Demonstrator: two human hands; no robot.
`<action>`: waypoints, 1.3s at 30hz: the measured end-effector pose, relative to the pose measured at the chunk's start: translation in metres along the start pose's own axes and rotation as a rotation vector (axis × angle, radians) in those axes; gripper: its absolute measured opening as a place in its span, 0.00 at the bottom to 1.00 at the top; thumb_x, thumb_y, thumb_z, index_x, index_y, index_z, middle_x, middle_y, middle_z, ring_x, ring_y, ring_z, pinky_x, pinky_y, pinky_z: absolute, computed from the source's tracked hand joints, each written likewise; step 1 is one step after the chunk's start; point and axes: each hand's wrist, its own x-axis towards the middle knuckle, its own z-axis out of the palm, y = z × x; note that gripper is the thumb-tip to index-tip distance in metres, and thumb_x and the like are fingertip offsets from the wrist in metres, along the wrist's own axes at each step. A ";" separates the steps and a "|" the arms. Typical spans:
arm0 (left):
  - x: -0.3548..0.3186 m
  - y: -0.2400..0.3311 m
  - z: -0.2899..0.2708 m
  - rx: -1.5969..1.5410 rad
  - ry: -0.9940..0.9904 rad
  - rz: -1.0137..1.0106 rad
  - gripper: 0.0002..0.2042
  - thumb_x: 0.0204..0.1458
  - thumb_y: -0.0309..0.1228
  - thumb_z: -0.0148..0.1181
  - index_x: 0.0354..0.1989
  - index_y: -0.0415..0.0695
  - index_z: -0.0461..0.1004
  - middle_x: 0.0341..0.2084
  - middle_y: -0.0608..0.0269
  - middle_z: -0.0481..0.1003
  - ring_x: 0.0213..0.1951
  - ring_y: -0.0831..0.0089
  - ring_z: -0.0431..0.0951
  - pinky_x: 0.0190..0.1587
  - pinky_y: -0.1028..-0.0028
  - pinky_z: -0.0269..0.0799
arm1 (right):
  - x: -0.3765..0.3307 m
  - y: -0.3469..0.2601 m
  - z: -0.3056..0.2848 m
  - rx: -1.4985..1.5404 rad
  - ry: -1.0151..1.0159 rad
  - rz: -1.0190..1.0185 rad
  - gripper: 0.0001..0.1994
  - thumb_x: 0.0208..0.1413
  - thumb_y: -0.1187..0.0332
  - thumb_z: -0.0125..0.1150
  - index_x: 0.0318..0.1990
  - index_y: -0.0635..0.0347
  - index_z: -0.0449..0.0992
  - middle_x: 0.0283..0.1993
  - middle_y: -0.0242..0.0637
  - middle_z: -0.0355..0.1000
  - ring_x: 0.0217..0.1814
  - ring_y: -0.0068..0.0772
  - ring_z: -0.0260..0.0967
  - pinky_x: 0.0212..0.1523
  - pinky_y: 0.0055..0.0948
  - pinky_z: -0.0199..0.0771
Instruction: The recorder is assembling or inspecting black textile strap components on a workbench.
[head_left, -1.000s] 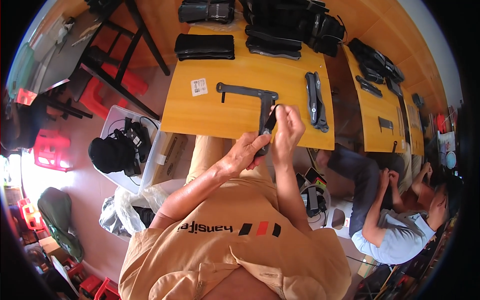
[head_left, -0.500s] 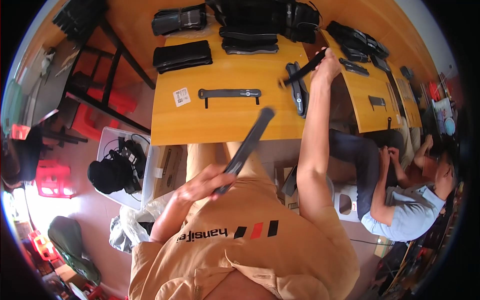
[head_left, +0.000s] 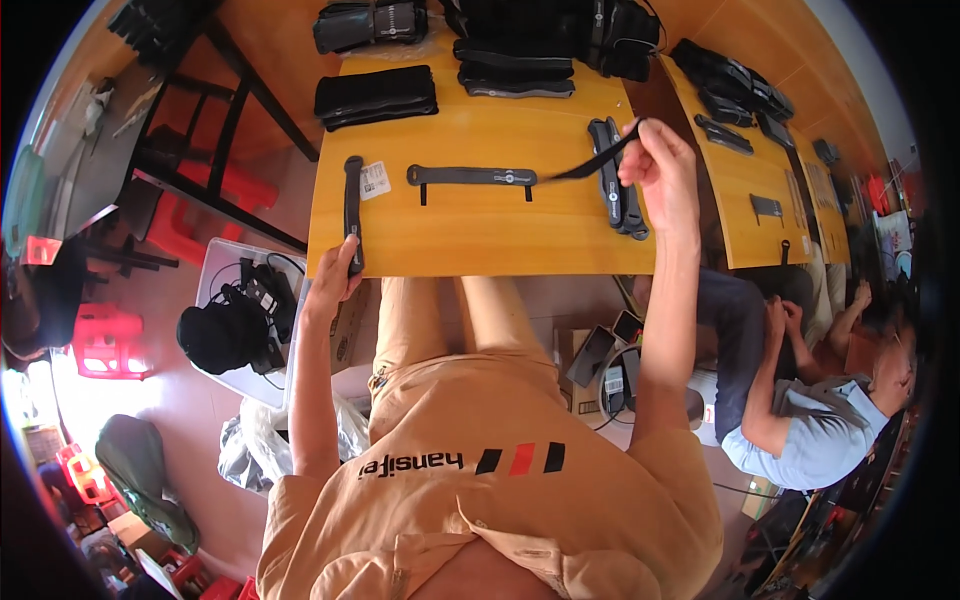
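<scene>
The step in hand looks like placing a grey strap (head_left: 352,198) at the left of the yellow table (head_left: 450,245) while managing a thin black strip (head_left: 595,165) at upper right; the next move seems to call for steady control of the strip's loose end, near the flat strap (head_left: 470,176) at upper centre. The left hand (head_left: 335,275), left of centre, has its fingers closed around the grey strap's lower end, its forearm rising from lower left, while the right hand (head_left: 665,172), raised at upper right, pinches the strip between thumb and curled fingers
</scene>
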 end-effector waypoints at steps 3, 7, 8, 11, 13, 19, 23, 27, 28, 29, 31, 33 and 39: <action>0.006 0.002 0.008 0.273 0.223 -0.040 0.24 0.58 0.50 0.45 0.23 0.40 0.70 0.08 0.67 0.64 0.11 0.77 0.66 0.15 0.77 0.59 | -0.016 0.005 -0.010 -0.058 -0.074 0.063 0.12 0.59 0.63 0.53 0.33 0.64 0.74 0.19 0.31 0.70 0.19 0.20 0.69 0.20 0.16 0.69; 0.001 0.008 0.007 0.640 0.329 -0.084 0.30 0.55 0.55 0.45 0.21 0.36 0.75 0.13 0.54 0.73 0.20 0.63 0.77 0.28 0.63 0.69 | -0.034 0.003 -0.019 -0.154 -0.090 0.118 0.11 0.57 0.66 0.52 0.31 0.65 0.74 0.20 0.34 0.71 0.18 0.21 0.69 0.20 0.18 0.70; 0.000 0.009 0.005 0.688 0.315 -0.100 0.32 0.54 0.57 0.45 0.22 0.35 0.75 0.15 0.52 0.74 0.22 0.60 0.78 0.31 0.61 0.70 | -0.037 0.003 -0.020 -0.179 -0.092 0.127 0.10 0.56 0.68 0.51 0.30 0.66 0.74 0.21 0.34 0.71 0.18 0.21 0.69 0.20 0.18 0.70; 0.005 0.002 0.001 0.922 0.351 -0.057 0.33 0.53 0.59 0.45 0.25 0.35 0.76 0.19 0.48 0.75 0.27 0.56 0.78 0.32 0.58 0.69 | -0.040 0.000 -0.021 -0.284 -0.097 0.127 0.07 0.53 0.75 0.49 0.32 0.66 0.74 0.21 0.34 0.71 0.19 0.20 0.68 0.22 0.17 0.71; 0.000 0.009 0.003 1.034 0.446 -0.077 0.31 0.52 0.58 0.47 0.27 0.35 0.76 0.21 0.46 0.76 0.30 0.55 0.78 0.33 0.58 0.70 | -0.041 -0.004 -0.019 -0.361 -0.108 0.123 0.06 0.53 0.77 0.48 0.33 0.65 0.73 0.21 0.33 0.71 0.19 0.19 0.68 0.23 0.17 0.71; -0.028 0.079 0.041 0.399 0.382 0.470 0.21 0.49 0.42 0.60 0.45 0.37 0.73 0.33 0.52 0.77 0.37 0.57 0.78 0.42 0.66 0.72 | -0.048 -0.013 0.021 -0.382 -0.440 0.168 0.09 0.50 0.84 0.46 0.38 0.66 0.71 0.29 0.33 0.71 0.27 0.16 0.68 0.31 0.16 0.72; -0.036 0.119 0.108 0.280 -0.153 0.842 0.19 0.51 0.39 0.60 0.47 0.39 0.71 0.33 0.53 0.76 0.40 0.65 0.75 0.46 0.68 0.69 | -0.049 -0.005 0.052 -0.374 -0.648 0.154 0.08 0.51 0.84 0.48 0.38 0.66 0.70 0.31 0.34 0.71 0.31 0.21 0.72 0.35 0.20 0.74; -0.013 0.101 0.106 0.179 -0.576 0.391 0.13 0.52 0.35 0.60 0.32 0.35 0.74 0.17 0.65 0.68 0.22 0.81 0.70 0.27 0.79 0.65 | -0.049 0.010 0.040 -0.449 -0.538 0.152 0.07 0.53 0.83 0.49 0.39 0.66 0.70 0.32 0.34 0.72 0.32 0.21 0.72 0.35 0.20 0.75; -0.008 0.094 0.100 0.182 -0.585 0.392 0.13 0.52 0.35 0.60 0.32 0.35 0.74 0.17 0.65 0.68 0.22 0.81 0.70 0.27 0.79 0.65 | -0.048 0.017 0.033 -0.450 -0.528 0.152 0.07 0.53 0.83 0.49 0.39 0.66 0.70 0.32 0.34 0.72 0.32 0.21 0.72 0.35 0.20 0.75; -0.005 0.088 0.093 0.148 -0.555 0.350 0.12 0.52 0.34 0.60 0.32 0.34 0.74 0.17 0.65 0.69 0.22 0.81 0.70 0.26 0.79 0.65 | -0.049 0.027 0.026 -0.460 -0.482 0.201 0.06 0.54 0.81 0.51 0.38 0.67 0.70 0.31 0.35 0.72 0.31 0.21 0.73 0.34 0.20 0.75; 0.006 0.074 0.076 0.148 -0.520 0.297 0.10 0.51 0.30 0.59 0.31 0.34 0.74 0.17 0.66 0.70 0.23 0.82 0.70 0.27 0.80 0.66 | -0.049 0.047 0.017 -0.471 -0.426 0.253 0.05 0.54 0.80 0.52 0.38 0.67 0.70 0.30 0.35 0.73 0.31 0.21 0.73 0.33 0.20 0.75; 0.015 0.069 0.068 0.234 -0.457 0.307 0.09 0.51 0.30 0.59 0.31 0.34 0.74 0.17 0.66 0.71 0.23 0.82 0.70 0.28 0.80 0.66 | -0.047 0.071 0.009 -0.449 -0.357 0.340 0.04 0.55 0.79 0.54 0.37 0.69 0.71 0.26 0.36 0.73 0.28 0.23 0.74 0.30 0.20 0.76; 0.045 0.056 0.063 0.135 -0.131 0.211 0.09 0.49 0.32 0.62 0.31 0.37 0.76 0.19 0.68 0.73 0.22 0.84 0.71 0.23 0.82 0.65 | -0.031 0.115 0.007 -0.300 -0.145 0.398 0.05 0.52 0.75 0.59 0.34 0.68 0.73 0.24 0.36 0.73 0.23 0.23 0.73 0.22 0.19 0.73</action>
